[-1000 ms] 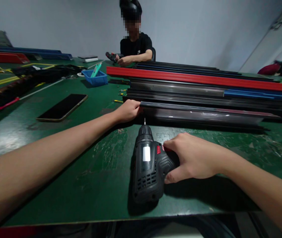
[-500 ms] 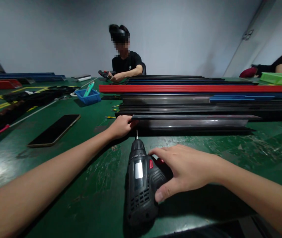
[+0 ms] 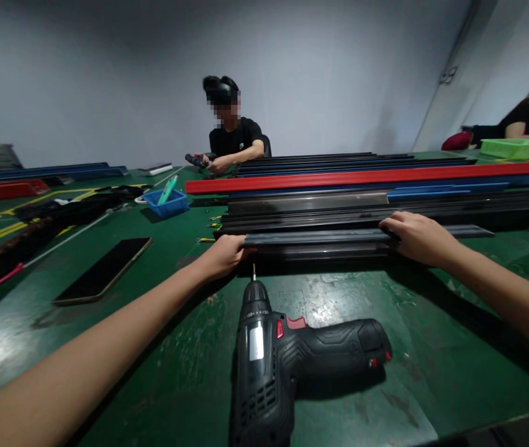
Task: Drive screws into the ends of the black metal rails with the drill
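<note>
A long dark metal strip (image 3: 320,237) lies nearest me on a stack of rails. My left hand (image 3: 221,256) is closed on its left end. My right hand (image 3: 417,237) is curled over the strip further right, fingers on its top edge. A black cordless drill (image 3: 287,357) with a red switch lies free on the green table (image 3: 162,347) between my arms, its bit pointing at the strip.
Red (image 3: 339,180), blue and black rails are stacked behind the strip. A phone (image 3: 103,270) lies at the left, a blue bin (image 3: 167,202) further back. A person in black (image 3: 234,139) works with a tool across the table. Another person sits far right beside a green tray (image 3: 520,148).
My right hand let go of the drill and moved up right onto the dark strip. The drill now lies alone on the table. My left hand stayed on the strip's end.
</note>
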The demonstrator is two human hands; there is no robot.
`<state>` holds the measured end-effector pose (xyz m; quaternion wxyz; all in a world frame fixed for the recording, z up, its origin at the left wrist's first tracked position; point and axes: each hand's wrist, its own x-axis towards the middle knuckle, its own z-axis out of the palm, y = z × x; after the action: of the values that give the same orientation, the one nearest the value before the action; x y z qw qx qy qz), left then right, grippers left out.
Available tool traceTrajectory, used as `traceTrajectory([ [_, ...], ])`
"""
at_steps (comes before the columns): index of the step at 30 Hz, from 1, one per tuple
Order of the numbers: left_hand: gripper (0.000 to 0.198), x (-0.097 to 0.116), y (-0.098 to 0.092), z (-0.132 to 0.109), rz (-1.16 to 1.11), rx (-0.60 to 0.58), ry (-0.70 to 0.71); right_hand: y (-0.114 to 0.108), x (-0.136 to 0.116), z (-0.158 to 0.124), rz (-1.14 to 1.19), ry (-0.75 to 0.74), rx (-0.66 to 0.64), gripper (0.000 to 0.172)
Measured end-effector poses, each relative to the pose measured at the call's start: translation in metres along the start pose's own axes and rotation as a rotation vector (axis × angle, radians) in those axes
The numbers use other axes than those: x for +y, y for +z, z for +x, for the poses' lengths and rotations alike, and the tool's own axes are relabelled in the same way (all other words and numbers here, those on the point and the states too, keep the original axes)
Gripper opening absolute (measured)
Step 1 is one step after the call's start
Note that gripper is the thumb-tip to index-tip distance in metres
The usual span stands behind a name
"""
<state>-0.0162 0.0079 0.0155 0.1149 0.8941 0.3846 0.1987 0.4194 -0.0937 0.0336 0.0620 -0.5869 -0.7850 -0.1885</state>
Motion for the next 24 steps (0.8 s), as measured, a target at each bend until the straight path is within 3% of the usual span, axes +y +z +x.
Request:
traceTrajectory([
  [4, 0.025, 0.000, 0.001, -0.001, 0.049, 0.026, 0.003, 0.011, 0.012, -0.012, -0.020, 0.039, 0.035, 0.035],
  [8, 0.023, 0.003, -0.003, -0.001, 0.173, 0.108, -0.064, 0.007, 0.013, -0.011, -0.027, 0.055, 0.091, 0.044],
  [13, 0.022, 0.009, -0.007, -0.002, 0.312, 0.120, -0.101, -0.010, 0.021, 0.005, -0.037, 0.051, 0.201, 0.043],
  [17, 0.023, 0.009, -0.009, -0.004, 0.346, 0.249, -0.141, -0.022, 0.027, 0.026, -0.049, 0.030, 0.274, 0.039],
  [21, 0.031, 0.006, -0.034, 0.008, 0.359, 0.435, -0.188, -0.029, 0.028, 0.055, -0.039, 0.055, 0.322, 0.038],
  [24, 0.041, -0.001, -0.067, 0.034, 0.334, 0.435, -0.151, -0.032, 0.027, 0.086, -0.013, 0.096, 0.326, 0.043],
])
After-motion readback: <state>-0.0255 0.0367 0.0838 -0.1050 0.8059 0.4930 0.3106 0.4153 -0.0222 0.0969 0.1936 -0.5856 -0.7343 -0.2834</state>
